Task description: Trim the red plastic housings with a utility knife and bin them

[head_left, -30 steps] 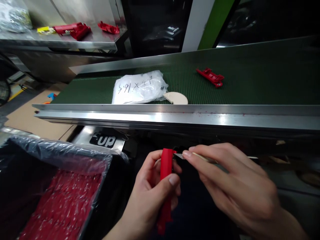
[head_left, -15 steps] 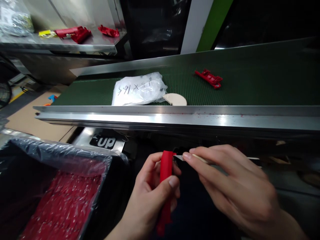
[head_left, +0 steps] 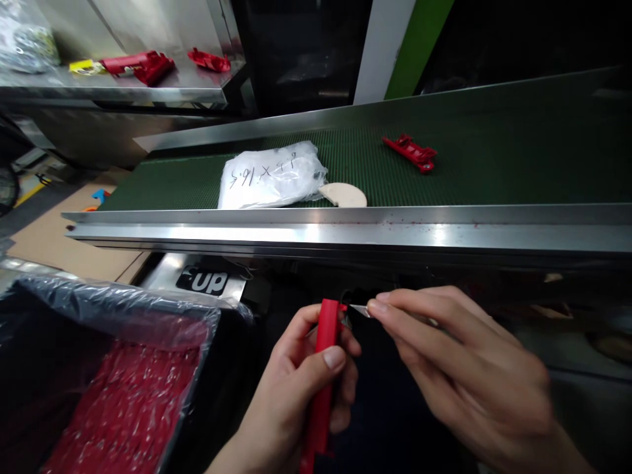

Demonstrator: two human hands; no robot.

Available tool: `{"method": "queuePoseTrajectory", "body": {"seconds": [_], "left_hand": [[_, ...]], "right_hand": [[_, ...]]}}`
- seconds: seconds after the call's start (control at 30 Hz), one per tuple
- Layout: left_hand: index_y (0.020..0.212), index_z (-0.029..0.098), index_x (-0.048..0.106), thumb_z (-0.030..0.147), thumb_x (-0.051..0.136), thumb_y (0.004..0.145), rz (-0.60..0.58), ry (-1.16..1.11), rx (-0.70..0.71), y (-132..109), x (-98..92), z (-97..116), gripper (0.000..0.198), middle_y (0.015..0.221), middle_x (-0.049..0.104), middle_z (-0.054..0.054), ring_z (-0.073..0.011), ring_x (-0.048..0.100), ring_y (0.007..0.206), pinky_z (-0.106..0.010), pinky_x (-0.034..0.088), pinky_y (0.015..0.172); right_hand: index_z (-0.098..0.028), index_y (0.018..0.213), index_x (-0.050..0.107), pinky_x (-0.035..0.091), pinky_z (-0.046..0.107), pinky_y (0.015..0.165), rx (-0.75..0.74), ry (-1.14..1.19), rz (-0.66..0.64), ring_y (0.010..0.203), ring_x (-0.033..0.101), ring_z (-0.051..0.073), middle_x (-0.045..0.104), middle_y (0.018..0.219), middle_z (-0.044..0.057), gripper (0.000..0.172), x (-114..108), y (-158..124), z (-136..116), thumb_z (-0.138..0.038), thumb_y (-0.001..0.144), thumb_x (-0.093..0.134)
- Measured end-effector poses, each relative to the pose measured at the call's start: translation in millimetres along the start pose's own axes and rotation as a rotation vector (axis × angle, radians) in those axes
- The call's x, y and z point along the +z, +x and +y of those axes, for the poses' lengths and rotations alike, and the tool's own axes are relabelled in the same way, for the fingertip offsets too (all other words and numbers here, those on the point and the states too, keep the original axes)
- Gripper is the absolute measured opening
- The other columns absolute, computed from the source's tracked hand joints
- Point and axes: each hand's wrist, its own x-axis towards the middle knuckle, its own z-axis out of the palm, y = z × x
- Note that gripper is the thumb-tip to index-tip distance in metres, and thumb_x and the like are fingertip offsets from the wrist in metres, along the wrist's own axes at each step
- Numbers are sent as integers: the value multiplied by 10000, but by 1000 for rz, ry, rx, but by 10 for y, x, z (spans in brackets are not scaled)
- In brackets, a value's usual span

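Our left hand is curled in a grip, its thumb slanting up and right across the front, its fingers wrapped behind. Our right hand sits just right of it, apart, its fingertips pinched together toward the left one, its wrist trailing below and right.

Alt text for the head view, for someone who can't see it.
The left hand grips a long red piece; the right hand holds a small blade near its upper end. Behind, a green conveyor belt carries a plastic-wrapped package and another red piece; at left, a lined bin holds red pieces.
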Motion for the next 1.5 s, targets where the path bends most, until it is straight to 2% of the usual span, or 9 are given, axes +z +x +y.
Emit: {"method": "queuePoseTrajectory", "body": {"seconds": [0.13, 0.27, 0.5, 0.7, 0.9, 1.1, 1.27, 1.5], "left_hand": [[1081, 215, 576, 247, 592, 887, -76, -125, -47, 6, -28, 1, 197, 957, 575, -27, -60, 522, 592, -96, 380, 407], [1093, 214, 579, 263, 580, 898, -120, -215, -85, -3, -47, 7, 201, 945, 569, -29, -65, 534, 617, -84, 385, 419], [1119, 204, 568, 275, 595, 894, -156, -264, -93, -10, -36, -5, 237, 948, 569, -36, -58, 542, 612, -78, 413, 418], [1117, 208, 551, 277, 588, 894, -209, -317, -127, 7, -93, -38, 236, 942, 563, -40, -48, 529, 594, -72, 410, 417], [1155, 204, 556, 283, 518, 922, -389, -388, -43, 15, -141, -149, 249, 948, 570, -68, -46, 515, 561, -85, 426, 395], [1107, 196, 532, 311, 431, 961, -280, -405, -79, 12, -100, -116, 211, 907, 582, -58, -41, 519, 500, -98, 441, 373], [1095, 211, 503, 316, 397, 973, -269, -432, -114, 7, -88, -69, 193, 908, 580, -44, -38, 528, 451, -101, 439, 356], [1109, 213, 482, 350, 418, 962, -264, -431, -121, -15, -107, -99, 211, 891, 600, -42, -37, 530, 436, -106, 442, 352]], "right_hand": [[-172, 1240, 636, 537, 383, 845, 52, 58, 19, 1032, 611, 212, 647, 1129, 105, 421, 82, -32, -20, 13, 877, 531], [-148, 1221, 644, 534, 371, 856, 35, 76, 36, 1040, 608, 213, 647, 1121, 114, 422, 132, -47, -37, 37, 857, 541], [-140, 1220, 639, 530, 363, 854, 30, 74, 27, 1037, 596, 201, 641, 1125, 112, 412, 135, -47, -41, 43, 864, 542], [-199, 1245, 631, 542, 373, 836, 43, 72, 35, 1023, 611, 202, 651, 1124, 90, 431, 161, -48, -26, 11, 879, 540], [-172, 1197, 660, 531, 364, 823, 91, -1, 137, 987, 616, 200, 657, 1096, 89, 421, 177, -44, 53, 39, 844, 569], [-176, 1205, 655, 530, 382, 826, 45, 88, 58, 1014, 597, 213, 639, 1113, 101, 429, 162, -86, -21, 43, 851, 553], [-219, 1224, 650, 532, 393, 786, 30, 13, 60, 977, 610, 223, 660, 1096, 93, 424, 175, -80, -56, -4, 866, 578], [-181, 1202, 657, 506, 409, 773, -3, -25, 65, 975, 588, 236, 659, 1082, 104, 407, 190, -71, -24, 24, 856, 595]]}}
